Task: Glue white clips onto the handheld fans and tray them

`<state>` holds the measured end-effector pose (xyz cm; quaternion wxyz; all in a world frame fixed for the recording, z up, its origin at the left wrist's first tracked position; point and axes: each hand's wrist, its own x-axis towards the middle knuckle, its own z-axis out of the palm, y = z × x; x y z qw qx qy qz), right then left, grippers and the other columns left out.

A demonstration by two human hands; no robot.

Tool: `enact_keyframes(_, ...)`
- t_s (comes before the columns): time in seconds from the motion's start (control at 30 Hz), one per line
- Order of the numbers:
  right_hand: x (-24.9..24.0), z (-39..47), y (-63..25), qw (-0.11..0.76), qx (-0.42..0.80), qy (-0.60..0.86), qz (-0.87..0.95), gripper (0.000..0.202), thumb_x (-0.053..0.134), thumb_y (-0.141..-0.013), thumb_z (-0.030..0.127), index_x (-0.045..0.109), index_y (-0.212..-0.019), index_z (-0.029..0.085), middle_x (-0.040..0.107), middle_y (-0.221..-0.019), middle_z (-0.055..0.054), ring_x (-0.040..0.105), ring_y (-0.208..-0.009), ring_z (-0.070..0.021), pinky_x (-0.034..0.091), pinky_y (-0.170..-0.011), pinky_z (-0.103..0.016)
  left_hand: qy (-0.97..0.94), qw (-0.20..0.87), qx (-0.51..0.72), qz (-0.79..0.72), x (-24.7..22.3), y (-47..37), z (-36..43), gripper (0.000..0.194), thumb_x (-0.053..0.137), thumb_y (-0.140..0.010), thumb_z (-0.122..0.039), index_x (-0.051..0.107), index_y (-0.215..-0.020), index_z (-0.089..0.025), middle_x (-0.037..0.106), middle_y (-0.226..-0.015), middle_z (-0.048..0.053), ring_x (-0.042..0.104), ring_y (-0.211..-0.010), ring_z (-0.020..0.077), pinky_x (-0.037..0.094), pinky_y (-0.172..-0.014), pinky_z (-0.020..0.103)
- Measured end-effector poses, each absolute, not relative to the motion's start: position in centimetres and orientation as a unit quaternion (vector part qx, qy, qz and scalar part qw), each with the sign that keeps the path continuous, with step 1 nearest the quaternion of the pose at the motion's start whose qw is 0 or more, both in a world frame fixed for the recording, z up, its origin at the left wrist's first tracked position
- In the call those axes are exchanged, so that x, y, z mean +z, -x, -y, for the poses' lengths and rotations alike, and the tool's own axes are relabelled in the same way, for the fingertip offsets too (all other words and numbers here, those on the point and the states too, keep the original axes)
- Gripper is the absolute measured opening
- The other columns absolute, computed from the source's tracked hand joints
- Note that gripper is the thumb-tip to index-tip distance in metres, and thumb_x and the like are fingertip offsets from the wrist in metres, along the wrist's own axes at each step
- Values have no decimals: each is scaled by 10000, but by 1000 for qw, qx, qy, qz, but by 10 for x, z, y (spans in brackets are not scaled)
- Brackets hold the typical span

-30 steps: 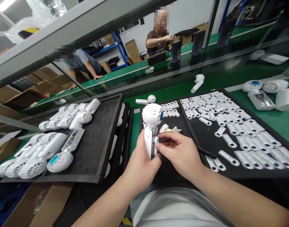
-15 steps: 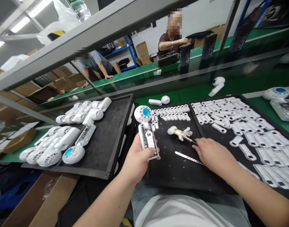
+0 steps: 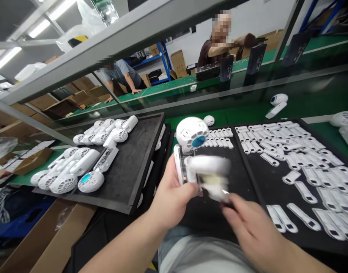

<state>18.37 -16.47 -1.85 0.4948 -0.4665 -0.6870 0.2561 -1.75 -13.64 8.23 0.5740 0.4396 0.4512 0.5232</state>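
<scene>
A white handheld fan (image 3: 192, 134) with a blue disc on its round head is gripped by its handle in my left hand (image 3: 174, 189). The handle's side is uncovered and shows a circuit inside. My right hand (image 3: 244, 220) is closed on a dark-handled tool, low and to the right of the fan. The tool's white and yellowish end (image 3: 216, 185) is smeared by motion and lies beside the fan handle. Whether it touches the handle, I cannot tell. White handle covers (image 3: 292, 176) lie in rows on the black tray at my right.
At left, a black tray (image 3: 134, 163) carries several white fans. A fan (image 3: 277, 104) lies on the green bench behind. Past the grey frame rail (image 3: 105, 57), two people sit at another bench with dark boxes (image 3: 256, 58). An open carton (image 3: 45, 242) stands low left.
My right hand has lifted the tool from the black mat and swung its white end up against the fan's side. The fan has tilted and come nearer to me.
</scene>
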Motion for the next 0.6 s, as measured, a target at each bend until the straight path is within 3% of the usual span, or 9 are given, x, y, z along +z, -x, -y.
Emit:
enact_keyframes(0.3,-6,163,-178,478,227,464,711,390,462,-908,591,618,-877,235,588,-650,-56,589,-608,-221,480,-554,-311,-415,581,537,-449,91,13,133,574,620,-633,-77,489,-1175,-212,588,-847,-9,546,-681,124,488,-585,235)
enact_keyframes(0.5,7,159,-187,486,175,375,770,227,394,-989,354,560,-885,239,581,-634,-11,567,-545,-170,444,-567,-275,-377,616,505,-472,68,21,129,428,639,-633,-144,501,-1037,-176,563,-823,6,552,-653,140,482,-537,262)
enact_keyframes(0.6,21,132,-186,405,174,396,805,204,388,-980,319,530,-865,228,571,-599,5,542,-497,-164,374,-533,-285,-386,643,466,-470,56,19,137,464,679,-619,-131,484,-1037,-184,558,-834,-1,548,-634,131,484,-536,266)
